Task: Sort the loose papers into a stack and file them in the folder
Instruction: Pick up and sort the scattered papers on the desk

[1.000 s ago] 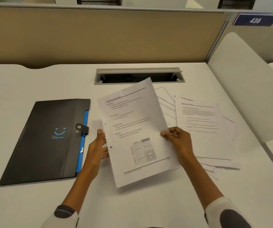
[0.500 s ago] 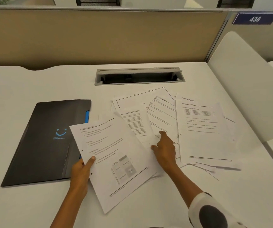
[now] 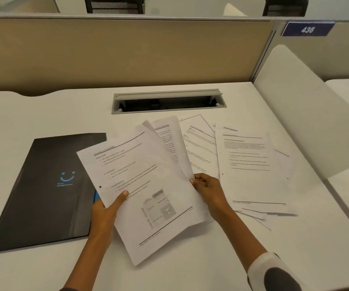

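My left hand (image 3: 106, 208) grips the lower left edge of a printed sheet (image 3: 140, 181) with a small diagram, held tilted above the desk. My right hand (image 3: 208, 191) pinches the edge of a second sheet (image 3: 169, 143) that lies behind the first one. More loose papers (image 3: 247, 164) are spread overlapping on the desk to the right. A black folder (image 3: 43, 185) with a blue smiley mark lies shut on the left, partly covered by the held sheet.
A grey cable slot (image 3: 167, 101) is sunk into the white desk (image 3: 22, 114) behind the papers. A beige partition (image 3: 127, 53) closes the back. A white curved divider (image 3: 308, 114) stands along the right side.
My right hand left the flat papers, took hold of a second sheet and brought it behind the first. My left hand lifted its sheet up and to the right, over the folder's edge.
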Demonstrator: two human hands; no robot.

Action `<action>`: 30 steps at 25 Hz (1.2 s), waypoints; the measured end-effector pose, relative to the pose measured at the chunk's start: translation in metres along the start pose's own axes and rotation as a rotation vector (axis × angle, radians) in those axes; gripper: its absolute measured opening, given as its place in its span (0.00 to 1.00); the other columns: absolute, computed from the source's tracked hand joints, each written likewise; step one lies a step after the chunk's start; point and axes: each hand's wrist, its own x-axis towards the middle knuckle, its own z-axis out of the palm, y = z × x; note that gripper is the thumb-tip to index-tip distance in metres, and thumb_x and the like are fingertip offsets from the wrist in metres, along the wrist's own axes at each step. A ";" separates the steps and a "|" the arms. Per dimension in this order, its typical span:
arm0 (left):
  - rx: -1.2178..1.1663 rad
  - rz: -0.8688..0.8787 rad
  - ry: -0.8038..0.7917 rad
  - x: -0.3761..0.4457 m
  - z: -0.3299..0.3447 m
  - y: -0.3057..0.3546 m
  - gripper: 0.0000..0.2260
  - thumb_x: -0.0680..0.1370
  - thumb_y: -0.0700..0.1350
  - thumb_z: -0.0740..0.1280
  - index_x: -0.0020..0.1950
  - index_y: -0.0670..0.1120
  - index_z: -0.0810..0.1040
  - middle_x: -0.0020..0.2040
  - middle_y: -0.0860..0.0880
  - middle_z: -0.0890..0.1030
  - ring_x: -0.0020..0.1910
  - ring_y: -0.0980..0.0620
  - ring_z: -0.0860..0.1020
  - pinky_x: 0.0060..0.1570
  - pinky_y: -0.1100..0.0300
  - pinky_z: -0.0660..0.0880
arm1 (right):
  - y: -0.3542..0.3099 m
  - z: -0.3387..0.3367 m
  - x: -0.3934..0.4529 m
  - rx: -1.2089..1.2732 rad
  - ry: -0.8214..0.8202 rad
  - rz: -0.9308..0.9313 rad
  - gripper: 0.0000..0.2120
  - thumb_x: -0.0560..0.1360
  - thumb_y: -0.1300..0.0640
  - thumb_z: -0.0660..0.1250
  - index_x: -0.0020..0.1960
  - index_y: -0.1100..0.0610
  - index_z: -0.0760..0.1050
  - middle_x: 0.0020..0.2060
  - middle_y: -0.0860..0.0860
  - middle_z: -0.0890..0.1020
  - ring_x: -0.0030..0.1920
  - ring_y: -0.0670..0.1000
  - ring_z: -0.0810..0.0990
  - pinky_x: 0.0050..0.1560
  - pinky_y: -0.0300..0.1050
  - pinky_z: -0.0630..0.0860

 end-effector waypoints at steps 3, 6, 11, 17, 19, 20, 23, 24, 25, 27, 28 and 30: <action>-0.076 0.000 -0.089 0.003 0.008 0.005 0.19 0.73 0.38 0.69 0.63 0.48 0.73 0.52 0.52 0.80 0.50 0.53 0.79 0.41 0.60 0.79 | -0.005 -0.011 0.004 -0.083 -0.039 -0.037 0.07 0.75 0.53 0.67 0.40 0.47 0.80 0.35 0.43 0.85 0.38 0.45 0.83 0.38 0.37 0.79; -0.093 -0.030 -0.108 0.006 0.013 0.000 0.21 0.73 0.37 0.68 0.64 0.47 0.71 0.54 0.49 0.79 0.50 0.52 0.78 0.44 0.57 0.76 | -0.005 -0.053 0.017 -0.243 0.264 -0.091 0.09 0.75 0.52 0.68 0.49 0.56 0.81 0.43 0.52 0.85 0.47 0.55 0.83 0.49 0.47 0.78; -0.078 -0.051 -0.084 0.010 0.007 -0.015 0.21 0.71 0.38 0.70 0.63 0.46 0.73 0.56 0.46 0.80 0.51 0.47 0.79 0.47 0.53 0.77 | 0.013 -0.151 0.023 -0.789 0.713 0.312 0.30 0.70 0.49 0.73 0.66 0.62 0.68 0.62 0.66 0.71 0.63 0.67 0.69 0.63 0.58 0.66; 0.023 0.017 -0.051 0.012 0.010 -0.022 0.26 0.71 0.39 0.71 0.67 0.49 0.68 0.62 0.45 0.77 0.56 0.45 0.77 0.52 0.45 0.76 | 0.024 -0.171 0.020 -0.897 0.718 0.359 0.22 0.70 0.54 0.72 0.59 0.63 0.72 0.57 0.64 0.77 0.59 0.65 0.75 0.61 0.58 0.67; 0.008 0.014 -0.046 0.014 0.011 -0.020 0.28 0.73 0.40 0.69 0.71 0.52 0.63 0.64 0.47 0.75 0.58 0.44 0.76 0.55 0.42 0.74 | 0.022 -0.174 0.021 -0.735 0.774 0.244 0.12 0.71 0.60 0.70 0.52 0.64 0.78 0.50 0.65 0.81 0.51 0.66 0.78 0.52 0.55 0.73; -0.010 0.002 -0.043 0.015 0.011 -0.020 0.28 0.75 0.40 0.67 0.71 0.53 0.62 0.65 0.47 0.74 0.59 0.44 0.75 0.56 0.41 0.74 | 0.021 -0.175 0.020 -0.618 0.784 0.197 0.09 0.71 0.60 0.70 0.48 0.64 0.80 0.47 0.65 0.82 0.48 0.66 0.79 0.49 0.54 0.74; -0.080 -0.072 -0.058 0.017 0.004 -0.023 0.25 0.76 0.35 0.63 0.70 0.51 0.64 0.65 0.45 0.74 0.60 0.41 0.75 0.56 0.40 0.73 | 0.018 -0.174 0.020 -0.374 0.712 0.072 0.11 0.71 0.57 0.71 0.48 0.64 0.81 0.45 0.62 0.84 0.46 0.63 0.79 0.48 0.51 0.75; -0.087 -0.093 -0.059 0.017 0.002 -0.023 0.24 0.76 0.35 0.63 0.70 0.50 0.65 0.65 0.44 0.75 0.59 0.41 0.75 0.56 0.40 0.73 | 0.016 -0.169 0.018 -0.301 0.694 0.048 0.11 0.71 0.57 0.71 0.49 0.64 0.81 0.44 0.60 0.84 0.45 0.61 0.79 0.47 0.48 0.74; -0.094 -0.107 -0.059 0.017 0.001 -0.023 0.23 0.76 0.35 0.63 0.69 0.49 0.66 0.64 0.44 0.75 0.59 0.40 0.75 0.55 0.40 0.74 | 0.015 -0.163 0.017 -0.228 0.694 0.033 0.11 0.71 0.56 0.71 0.49 0.63 0.81 0.42 0.58 0.83 0.44 0.59 0.78 0.46 0.46 0.72; -0.117 -0.117 -0.058 0.016 0.002 -0.022 0.22 0.76 0.35 0.64 0.68 0.47 0.67 0.62 0.44 0.76 0.58 0.41 0.76 0.52 0.43 0.75 | 0.013 -0.151 0.015 -0.087 0.718 0.017 0.07 0.71 0.56 0.71 0.46 0.60 0.81 0.39 0.55 0.82 0.42 0.57 0.78 0.46 0.45 0.71; -0.126 -0.117 -0.058 0.016 0.002 -0.021 0.21 0.75 0.35 0.65 0.68 0.46 0.68 0.62 0.44 0.76 0.58 0.41 0.76 0.51 0.45 0.76 | 0.012 -0.146 0.014 -0.019 0.718 0.014 0.06 0.70 0.56 0.72 0.44 0.58 0.80 0.38 0.54 0.81 0.42 0.57 0.78 0.46 0.45 0.72; -0.131 -0.118 -0.057 0.015 0.003 -0.021 0.21 0.75 0.35 0.65 0.67 0.45 0.69 0.61 0.43 0.77 0.56 0.42 0.77 0.49 0.47 0.76 | 0.009 -0.142 0.012 0.067 0.683 0.010 0.05 0.70 0.56 0.73 0.42 0.57 0.79 0.37 0.53 0.81 0.42 0.57 0.79 0.47 0.47 0.75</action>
